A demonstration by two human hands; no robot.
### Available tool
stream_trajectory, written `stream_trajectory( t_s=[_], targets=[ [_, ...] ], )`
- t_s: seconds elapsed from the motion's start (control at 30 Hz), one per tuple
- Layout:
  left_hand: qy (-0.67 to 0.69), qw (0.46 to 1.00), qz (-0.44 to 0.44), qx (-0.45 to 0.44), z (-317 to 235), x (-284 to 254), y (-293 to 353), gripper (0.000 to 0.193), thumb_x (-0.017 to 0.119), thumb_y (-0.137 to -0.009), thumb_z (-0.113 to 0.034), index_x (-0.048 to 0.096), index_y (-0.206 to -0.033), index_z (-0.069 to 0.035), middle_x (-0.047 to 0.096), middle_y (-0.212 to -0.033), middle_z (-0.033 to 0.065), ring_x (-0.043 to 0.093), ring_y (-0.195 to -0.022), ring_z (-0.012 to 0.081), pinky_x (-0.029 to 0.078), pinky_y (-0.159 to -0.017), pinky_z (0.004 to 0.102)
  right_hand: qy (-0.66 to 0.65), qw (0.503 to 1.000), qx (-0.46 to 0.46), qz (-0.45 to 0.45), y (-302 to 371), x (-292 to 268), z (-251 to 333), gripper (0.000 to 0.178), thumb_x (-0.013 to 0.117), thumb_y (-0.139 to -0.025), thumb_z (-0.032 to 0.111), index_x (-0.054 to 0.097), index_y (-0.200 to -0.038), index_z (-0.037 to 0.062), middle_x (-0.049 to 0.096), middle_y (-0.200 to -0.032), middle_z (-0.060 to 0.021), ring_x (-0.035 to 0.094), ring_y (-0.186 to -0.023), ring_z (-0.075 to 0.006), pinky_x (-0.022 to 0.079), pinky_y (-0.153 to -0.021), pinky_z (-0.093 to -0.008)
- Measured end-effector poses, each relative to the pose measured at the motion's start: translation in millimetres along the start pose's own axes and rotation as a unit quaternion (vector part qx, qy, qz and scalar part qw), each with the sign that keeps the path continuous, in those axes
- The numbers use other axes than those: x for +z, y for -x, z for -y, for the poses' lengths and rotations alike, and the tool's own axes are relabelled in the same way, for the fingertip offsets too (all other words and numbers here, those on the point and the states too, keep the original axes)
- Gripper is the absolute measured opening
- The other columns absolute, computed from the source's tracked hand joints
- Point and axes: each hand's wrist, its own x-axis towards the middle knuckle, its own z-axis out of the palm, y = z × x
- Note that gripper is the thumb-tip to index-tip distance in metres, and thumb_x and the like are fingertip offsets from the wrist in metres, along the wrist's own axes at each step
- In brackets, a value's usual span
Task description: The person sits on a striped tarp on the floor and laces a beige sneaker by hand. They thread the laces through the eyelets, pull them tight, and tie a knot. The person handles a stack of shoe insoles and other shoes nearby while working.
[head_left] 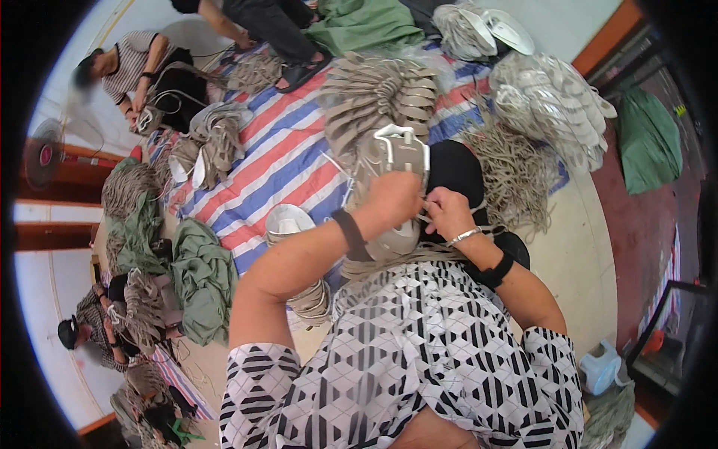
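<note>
A beige shoe upper (402, 153) with white trim lies over my lap. Across its middle, my left hand (398, 198) is closed with its back up; what its curled fingers hold is hidden. Close beside it, my right hand (451, 215) pinches a thin beige shoelace (424, 212), the fingertips of both hands nearly meeting. More beige laces (404, 260) lie across my lap. Just beyond the upper, many similar beige uppers (381, 93) are fanned out in a stack.
Loose laces (512, 168) pile up to the right, near bagged uppers (550, 105). At my left stands a stack of uppers (290, 221). A striped sheet (262, 168) covers the floor. Several people work at the left and back, one a seated person (138, 71). A green sack (202, 280) lies left.
</note>
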Motion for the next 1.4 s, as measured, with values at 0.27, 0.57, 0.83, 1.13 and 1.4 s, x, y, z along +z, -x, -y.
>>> stream_trajectory(
  t_s=[0.27,0.57,0.83,1.13,1.4],
  targets=[
    [0.279,0.953,-0.115,0.023,14.8,10.4,19.4,0.046,0.043,-0.096,-0.04,0.064,-0.075,-0.006,0.062,-0.065,0.0135,0.062,-0.06,0.0248,0.048,-0.054,0.0364,-0.179,0.971,0.154,0.046,-20.2,2.8,4.9,0.012,0.058,-0.089,0.012,0.06,-0.084,0.0006,0.063,-0.068,-0.0126,0.061,-0.05,-0.019,0.046,-0.042,-0.029],
    [0.568,0.806,-0.159,-0.035,14.2,3.7,1.0,0.032,0.043,-0.099,-0.027,0.06,-0.099,0.0,0.053,-0.06,-0.0004,0.045,-0.048,0.0065,0.039,-0.048,0.0202,0.388,0.83,-0.396,0.069,-33.1,-34.9,33.5,0.03,0.073,-0.063,0.012,0.059,-0.089,0.0085,0.051,-0.097,-0.0095,0.054,-0.091,-0.0285,0.048,-0.073,-0.0385],
    [0.547,0.824,-0.017,-0.147,12.8,-3.5,-11.2,0.026,0.052,-0.095,-0.027,0.065,-0.098,-0.004,0.046,-0.05,-0.0031,0.039,-0.04,0.0057,0.028,-0.037,0.0227,0.39,0.823,-0.396,0.116,-34.8,-42.3,20.0,0.027,0.075,-0.064,0.016,0.062,-0.087,0.0134,0.052,-0.092,-0.0039,0.056,-0.089,-0.0212,0.037,-0.067,-0.0372],
    [0.111,0.992,0.051,0.028,13.3,-8.5,-27.1,0.018,0.053,-0.084,-0.012,0.065,-0.078,0.001,0.065,-0.069,0.0172,0.064,-0.063,0.031,0.049,-0.059,0.0373,0.331,0.822,-0.463,0.02,-41.2,-36.7,-2.1,0.007,0.063,-0.071,0.019,0.063,-0.073,0.0129,0.055,-0.082,-0.0037,0.057,-0.083,-0.0219,0.04,-0.069,-0.0398],
    [-0.186,0.935,0.237,0.189,15.2,-6.7,-59.5,0.023,0.063,-0.077,-0.023,0.064,-0.079,0.0,0.064,-0.072,0.0207,0.065,-0.069,0.0365,0.05,-0.063,0.0432,0.369,0.749,-0.542,-0.099,-33.7,-34.7,-9.0,0.006,0.06,-0.07,0.017,0.06,-0.064,0.0156,0.049,-0.072,0.0004,0.051,-0.078,-0.0177,0.036,-0.076,-0.0362]
  ],
)
